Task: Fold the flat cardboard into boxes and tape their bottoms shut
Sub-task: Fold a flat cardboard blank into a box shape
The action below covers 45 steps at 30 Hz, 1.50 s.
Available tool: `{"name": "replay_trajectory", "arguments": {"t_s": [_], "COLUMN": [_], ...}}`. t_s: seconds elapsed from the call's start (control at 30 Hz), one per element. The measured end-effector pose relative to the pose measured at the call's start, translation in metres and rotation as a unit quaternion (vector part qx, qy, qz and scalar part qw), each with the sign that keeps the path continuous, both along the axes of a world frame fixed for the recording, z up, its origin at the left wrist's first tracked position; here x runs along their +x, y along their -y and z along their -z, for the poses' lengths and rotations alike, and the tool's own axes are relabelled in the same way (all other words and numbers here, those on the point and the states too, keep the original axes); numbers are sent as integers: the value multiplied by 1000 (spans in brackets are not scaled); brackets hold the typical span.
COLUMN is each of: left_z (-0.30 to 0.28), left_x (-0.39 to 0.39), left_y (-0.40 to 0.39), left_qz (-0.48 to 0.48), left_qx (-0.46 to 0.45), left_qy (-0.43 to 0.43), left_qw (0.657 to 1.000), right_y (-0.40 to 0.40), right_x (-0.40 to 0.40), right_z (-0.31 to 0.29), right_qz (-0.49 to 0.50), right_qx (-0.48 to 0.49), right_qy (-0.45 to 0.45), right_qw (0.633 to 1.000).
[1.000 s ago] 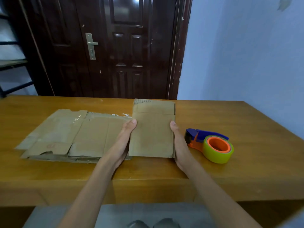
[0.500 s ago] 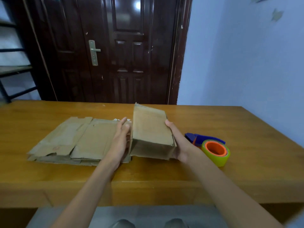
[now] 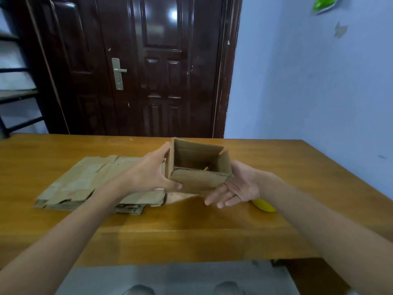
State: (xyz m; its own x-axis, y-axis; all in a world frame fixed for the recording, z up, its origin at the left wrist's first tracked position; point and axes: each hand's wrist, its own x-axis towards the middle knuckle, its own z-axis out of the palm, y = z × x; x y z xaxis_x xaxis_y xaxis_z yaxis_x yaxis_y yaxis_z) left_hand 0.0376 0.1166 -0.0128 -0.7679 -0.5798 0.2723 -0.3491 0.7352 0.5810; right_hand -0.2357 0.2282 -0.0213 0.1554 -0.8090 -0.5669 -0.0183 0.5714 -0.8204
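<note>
A small brown cardboard box [image 3: 198,182] is held a little above the wooden table [image 3: 191,228], squared open so that I look into its hollow inside. My left hand [image 3: 152,174] grips its left wall, thumb along the near flap. My right hand [image 3: 236,188] presses the right wall from the side, palm up, fingers spread under the near corner. A stack of flat cardboard blanks [image 3: 85,186] lies on the table to the left, partly under my left forearm. Only a yellow sliver of the tape dispenser [image 3: 264,205] shows behind my right wrist.
A dark wooden door [image 3: 161,67] stands behind the table, and a blue wall [image 3: 308,81] is on the right. A black shelf frame [image 3: 14,96] stands at the far left. Grey floor [image 3: 170,277] shows below the table's near edge.
The flat folded cardboard was lifted off the table and pushed open into a rectangular tube. Both hands rose with it, and my right arm now hides most of the tape dispenser.
</note>
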Motion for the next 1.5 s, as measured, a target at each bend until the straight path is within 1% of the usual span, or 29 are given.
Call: {"name": "replay_trajectory", "arguments": {"t_s": [0.07,0.1,0.17,0.2,0.3,0.4,0.47,0.57,0.63,0.73,0.83,0.97,1.07,1.2,1.27,1.33,1.4,1.5], "left_z": [1,0,1,2,3,4,8,14,20,33,37,34,33,36,38,41,44,47], "left_x": [5,8,12,14,17,14,12,4,-3,-11,-17,-26,-34,-42,-41,-36,-32,-28], "left_y": [2,1,0,0,1,-2,-3,-3,-4,-4,-12,-17,-20,-28,-30,-31,-36,-39], "left_qz": [-15,-23,-29,-28,-29,-18,-12,3,10,-8,-19,7,16,15,15,16,4,-20], "left_qx": [97,136,182,196,234,257,270,293,300,285,251,242,237,234,233,215,184,107], "left_qy": [-64,-80,-75,-68,-58,-39,-49,-83,-109,-150,-216,-286,-295,-304,-302,-295,-308,-343], "left_qw": [993,987,980,978,970,965,962,953,948,947,943,927,925,923,924,931,933,933], "right_y": [-5,-9,-15,-18,-22,-26,-26,-27,-28,-33,-35,-32,-30,-25,-25,-26,-27,-28], "right_x": [-1,1,7,9,12,19,25,23,18,13,10,11,18,26,26,27,27,28], "right_z": [0,1,6,10,25,35,35,33,32,29,26,22,11,7,11,16,24,30], "right_qz": [6,14,20,13,-34,-43,-25,32,64,73,75,99,112,118,134,165,185,172], "right_qx": [-54,-88,-146,-168,-230,-270,-288,-320,-327,-333,-342,-394,-425,-440,-448,-453,-462,-476], "right_qy": [-80,-130,-232,-268,-328,-377,-361,-315,-314,-329,-345,-320,-315,-358,-365,-368,-365,-363], "right_qw": [995,987,961,949,915,885,887,893,889,881,871,856,841,815,805,795,787,782]}}
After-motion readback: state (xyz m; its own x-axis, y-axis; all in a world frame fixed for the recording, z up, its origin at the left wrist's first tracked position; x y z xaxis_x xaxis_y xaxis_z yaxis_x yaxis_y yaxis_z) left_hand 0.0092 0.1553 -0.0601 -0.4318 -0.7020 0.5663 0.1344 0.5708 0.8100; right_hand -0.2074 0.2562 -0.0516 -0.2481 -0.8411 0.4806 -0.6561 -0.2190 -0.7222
